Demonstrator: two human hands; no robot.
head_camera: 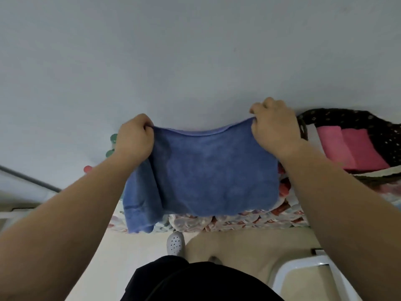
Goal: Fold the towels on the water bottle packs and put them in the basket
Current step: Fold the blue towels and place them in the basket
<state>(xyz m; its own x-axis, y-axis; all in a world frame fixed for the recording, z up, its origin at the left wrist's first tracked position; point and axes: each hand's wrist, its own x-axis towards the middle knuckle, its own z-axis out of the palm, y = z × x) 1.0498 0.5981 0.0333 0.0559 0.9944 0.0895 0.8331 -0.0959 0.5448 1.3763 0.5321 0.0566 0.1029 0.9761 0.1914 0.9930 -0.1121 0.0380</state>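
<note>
At the far left a grey pipe [32,179] slants down along the pale wall [195,51]; right of it, green and red bottle caps [113,139] peek out beside the left forearm.

The left hand [134,135] is raised in front of the wall, its grip clamped on the top left corner of the blue towel [212,170], with the fingers curled over the bunched cloth. The towel is stretched between both hands and hangs in the air; its top edge sags in the middle, and a paler second layer shows just behind that edge. Its left part falls lower in loose folds; its lower edge hangs in front of the water bottle packs [249,220], covering most of them, and whether it touches them I cannot tell.

Below the towel, near the person, a white perforated shoe [175,243] stands on the pale floor.

The right hand [275,129] is held a little higher than the left, its grip clamped on the top right corner; just right of it sits the dark dotted basket [347,118] on the packs, with pink towels [351,146] lying folded side by side inside. At the near right stands a white frame [303,266].
</note>
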